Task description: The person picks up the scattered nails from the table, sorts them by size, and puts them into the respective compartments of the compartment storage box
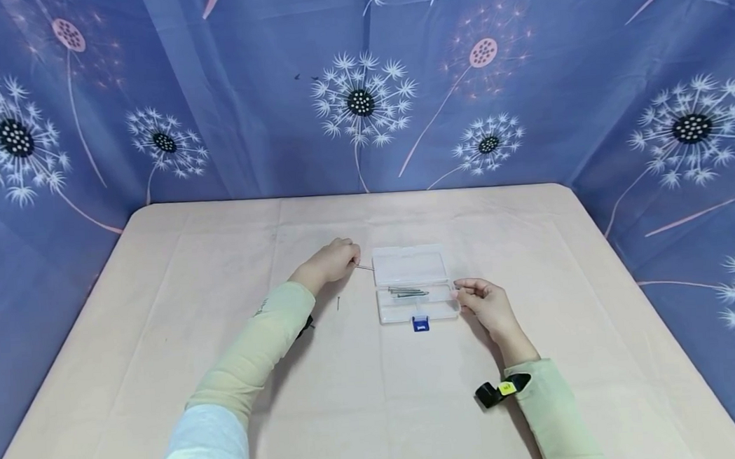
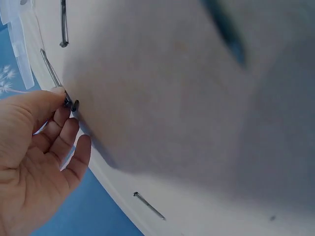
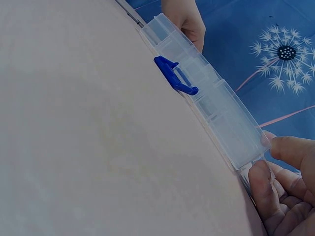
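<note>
Left hand (image 1: 331,262): grip pinching steel nail (image 2: 51,69) at its head, detail legible in left wrist view, not head-worn view. Right hand (image 1: 489,311): grip holding right end of plastic case (image 1: 398,313). Case: clear, hinged lid (image 1: 410,265) open, blue latch (image 1: 420,324); on bench (image 1: 316,429), containing nails (image 1: 412,295).

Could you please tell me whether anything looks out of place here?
Perhaps: one nail and another nail lie loose on the table, outside the open box where other nails lie. Nothing looks damaged.
</note>
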A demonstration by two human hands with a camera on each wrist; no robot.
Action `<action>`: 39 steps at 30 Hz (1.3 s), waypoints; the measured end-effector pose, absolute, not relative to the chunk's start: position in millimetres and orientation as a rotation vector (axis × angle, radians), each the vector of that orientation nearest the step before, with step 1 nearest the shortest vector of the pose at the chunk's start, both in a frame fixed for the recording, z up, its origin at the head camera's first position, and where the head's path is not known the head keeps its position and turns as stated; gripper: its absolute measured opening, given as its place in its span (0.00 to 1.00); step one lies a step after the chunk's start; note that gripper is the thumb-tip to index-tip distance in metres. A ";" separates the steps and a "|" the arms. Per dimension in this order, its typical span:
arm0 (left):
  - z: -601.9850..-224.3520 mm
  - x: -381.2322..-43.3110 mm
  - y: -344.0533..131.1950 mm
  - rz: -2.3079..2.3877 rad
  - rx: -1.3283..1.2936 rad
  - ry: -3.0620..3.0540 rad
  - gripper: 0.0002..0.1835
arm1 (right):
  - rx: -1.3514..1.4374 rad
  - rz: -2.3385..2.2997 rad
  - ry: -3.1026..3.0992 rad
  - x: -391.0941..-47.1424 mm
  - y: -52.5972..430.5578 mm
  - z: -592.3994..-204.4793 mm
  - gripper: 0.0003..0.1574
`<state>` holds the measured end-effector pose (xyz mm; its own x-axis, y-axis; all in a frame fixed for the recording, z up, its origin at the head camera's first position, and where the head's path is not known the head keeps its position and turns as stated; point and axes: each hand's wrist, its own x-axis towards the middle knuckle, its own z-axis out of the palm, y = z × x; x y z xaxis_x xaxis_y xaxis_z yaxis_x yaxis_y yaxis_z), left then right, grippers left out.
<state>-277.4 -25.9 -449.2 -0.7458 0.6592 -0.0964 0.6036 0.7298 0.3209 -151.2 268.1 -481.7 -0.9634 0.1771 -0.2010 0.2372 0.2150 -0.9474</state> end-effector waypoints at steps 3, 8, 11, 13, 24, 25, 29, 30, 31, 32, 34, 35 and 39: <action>-447.9 -276.5 -25.3 0.393 0.975 2.715 0.06 | 0.410 -1.896 2.408 -151.3 267.9 -480.9 0.22; -446.5 -273.4 -22.9 0.349 0.911 2.711 0.05 | 0.415 -1.900 2.402 -150.8 267.9 -479.6 0.22; -445.5 -270.8 -21.2 0.336 0.855 2.712 0.05 | 0.414 -1.895 2.398 -150.2 267.5 -479.3 0.22; -444.0 -269.0 -20.5 0.338 0.820 2.713 0.06 | 0.414 -1.891 2.400 -150.0 267.4 -479.4 0.22; -442.1 -264.7 -23.1 0.402 0.787 2.814 0.07 | 0.391 -1.887 2.395 -149.9 269.1 -479.6 0.22; -441.8 -264.1 -23.3 0.412 0.792 2.825 0.06 | 0.396 -1.892 2.394 -150.1 269.2 -480.1 0.22; -439.8 -261.1 -24.0 0.500 0.805 2.859 0.04 | 0.406 -1.907 2.395 -150.1 269.1 -480.4 0.22; -439.5 -260.6 -24.2 0.534 0.800 2.866 0.04 | 0.406 -1.908 2.395 -150.1 269.0 -480.3 0.22; -439.3 -260.1 -24.5 0.564 0.796 2.874 0.04 | 0.408 -1.910 2.395 -150.1 268.9 -480.0 0.22; -439.4 -259.6 -25.1 0.595 0.792 2.881 0.04 | 0.406 -1.908 2.397 -150.0 268.6 -479.6 0.23; -439.3 -258.4 -26.5 0.646 0.770 2.897 0.05 | 0.403 -1.908 2.397 -150.0 268.4 -479.0 0.23; -439.2 -257.9 -27.1 0.668 0.756 2.903 0.05 | 0.401 -1.909 2.396 -149.9 268.3 -478.7 0.23; -437.2 -254.6 -30.6 0.754 0.676 2.908 0.05 | 0.393 -1.913 2.393 -149.8 268.0 -478.6 0.23</action>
